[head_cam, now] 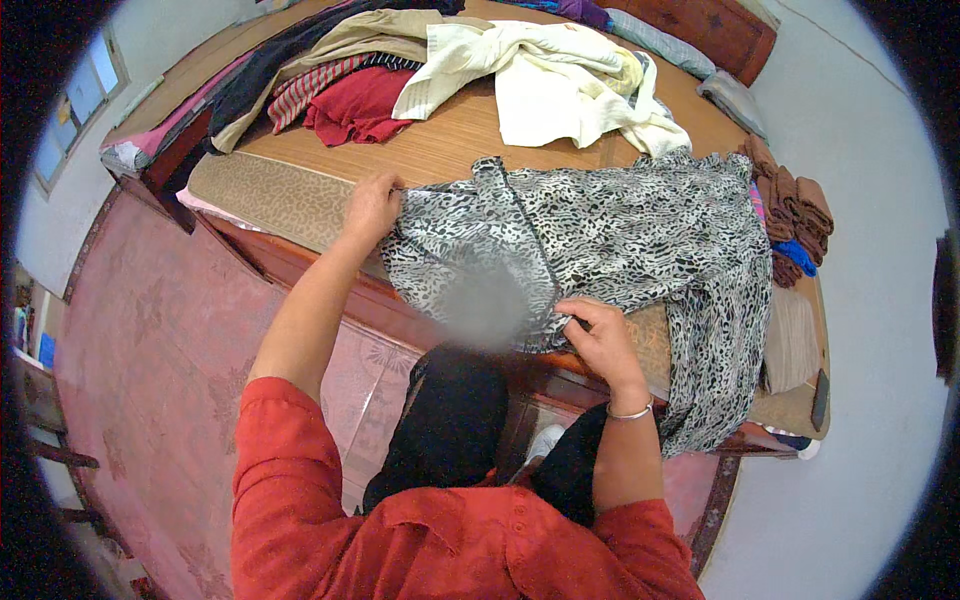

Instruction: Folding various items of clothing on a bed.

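Note:
A black-and-white animal-print garment of thin cloth lies spread across the near part of a bed, and part of it hangs over the front edge at the right. My left hand pinches its left end at the far corner. Closer to me, my right hand grips a dark-trimmed edge of the same cloth between thumb and fingers. A grey blur spot covers part of the garment between my hands, so the folds there are hidden.
Behind the garment lie a cream-white garment, a red cloth, a striped cloth and dark trousers. Folded brown clothes are stacked at the right, near a beige folded cloth and a dark flat object. The wooden bed edge runs before my knees.

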`<state>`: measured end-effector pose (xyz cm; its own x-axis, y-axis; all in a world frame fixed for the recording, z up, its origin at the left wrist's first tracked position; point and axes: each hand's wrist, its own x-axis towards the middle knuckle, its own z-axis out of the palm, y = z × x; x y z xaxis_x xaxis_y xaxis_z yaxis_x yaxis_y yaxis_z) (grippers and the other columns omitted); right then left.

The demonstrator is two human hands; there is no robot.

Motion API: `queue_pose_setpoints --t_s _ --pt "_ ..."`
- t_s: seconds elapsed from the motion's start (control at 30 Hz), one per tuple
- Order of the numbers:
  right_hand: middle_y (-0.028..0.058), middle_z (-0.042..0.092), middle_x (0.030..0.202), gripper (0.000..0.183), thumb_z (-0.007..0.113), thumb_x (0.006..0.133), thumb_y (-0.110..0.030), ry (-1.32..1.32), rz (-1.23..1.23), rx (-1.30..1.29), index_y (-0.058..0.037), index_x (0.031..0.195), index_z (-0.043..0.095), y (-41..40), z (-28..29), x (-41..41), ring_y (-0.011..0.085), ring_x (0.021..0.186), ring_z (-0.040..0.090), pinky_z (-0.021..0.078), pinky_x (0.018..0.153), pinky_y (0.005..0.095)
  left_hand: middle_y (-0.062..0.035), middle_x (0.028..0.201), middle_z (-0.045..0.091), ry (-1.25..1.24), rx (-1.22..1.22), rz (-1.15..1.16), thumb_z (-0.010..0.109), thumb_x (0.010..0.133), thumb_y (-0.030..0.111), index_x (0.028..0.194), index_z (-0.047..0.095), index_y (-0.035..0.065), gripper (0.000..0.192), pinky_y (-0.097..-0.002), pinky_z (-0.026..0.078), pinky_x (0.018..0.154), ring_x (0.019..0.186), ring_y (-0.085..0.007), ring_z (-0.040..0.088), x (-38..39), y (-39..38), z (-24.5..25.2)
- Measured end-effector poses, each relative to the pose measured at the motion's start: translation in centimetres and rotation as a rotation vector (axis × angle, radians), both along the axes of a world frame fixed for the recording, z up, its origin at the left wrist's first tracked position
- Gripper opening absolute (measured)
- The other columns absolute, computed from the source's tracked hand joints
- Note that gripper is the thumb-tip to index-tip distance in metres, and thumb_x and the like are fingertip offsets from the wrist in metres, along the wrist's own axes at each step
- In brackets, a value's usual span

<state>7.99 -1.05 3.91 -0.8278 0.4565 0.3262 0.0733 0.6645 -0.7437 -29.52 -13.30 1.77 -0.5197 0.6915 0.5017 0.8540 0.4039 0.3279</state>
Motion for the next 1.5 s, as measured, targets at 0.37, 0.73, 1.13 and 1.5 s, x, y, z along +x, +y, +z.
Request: queue_pose_setpoints --t_s 0.37,0.73,1.13,1.5 --pt "0.0146 0.068 0.098 0.021 0.058 0.077 -0.005 0.051 -0.056 0.014 -0.0030 0.095 0.068 -0.1 -0.7 0.1 0.0312 0.092 0.064 0.0500 0.084 0.0368 -0.0165 0.086 0.065 -0.047 0.381 -0.027 0.056 0.083 0.009 0.094 0.064 0.0004 0.016 -0.0414 0.049 0.076 0.085 -0.0323 0.063 5.3 -1.4 1.9" --pt "0.0119 0.067 0.094 0.016 0.061 0.077 -0.005 0.312 -0.206 0.101 -0.0025 0.092 0.067 -2.1 0.5 -1.5 0.0293 0.089 0.062 0.0505 0.079 0.0372 -0.0289 0.135 0.037 -0.224 -0.021 -0.275 0.078 0.071 0.023 0.131 0.037 -0.0066 0.078 -0.0448 0.031 0.106 0.126 -0.0425 0.037 25.8 -1.7 1.6" --pt "0.0115 0.067 0.086 0.011 0.063 0.075 -0.005 0.523 -0.258 0.147 -0.0030 0.085 0.065 -2.2 1.1 -1.0 0.0282 0.082 0.063 0.0515 0.074 0.0368 -0.0163 0.105 0.061 0.037 0.346 -0.212 0.052 0.064 -0.006 0.103 0.056 0.0009 0.041 -0.0421 0.040 0.092 0.101 -0.0359 0.055 18.8 2.4 0.6" --pt "0.0126 0.067 0.087 0.011 0.063 0.075 -0.006 0.529 -0.282 0.063 -0.0025 0.086 0.065 -1.3 1.3 -0.4 0.0292 0.082 0.063 0.0513 0.074 0.0373 -0.0039 0.090 0.061 -0.713 0.407 -0.112 0.054 0.084 0.005 0.100 0.060 -0.0003 0.019 -0.0281 0.047 0.069 0.078 -0.0120 0.055 12.8 -4.7 -1.4"
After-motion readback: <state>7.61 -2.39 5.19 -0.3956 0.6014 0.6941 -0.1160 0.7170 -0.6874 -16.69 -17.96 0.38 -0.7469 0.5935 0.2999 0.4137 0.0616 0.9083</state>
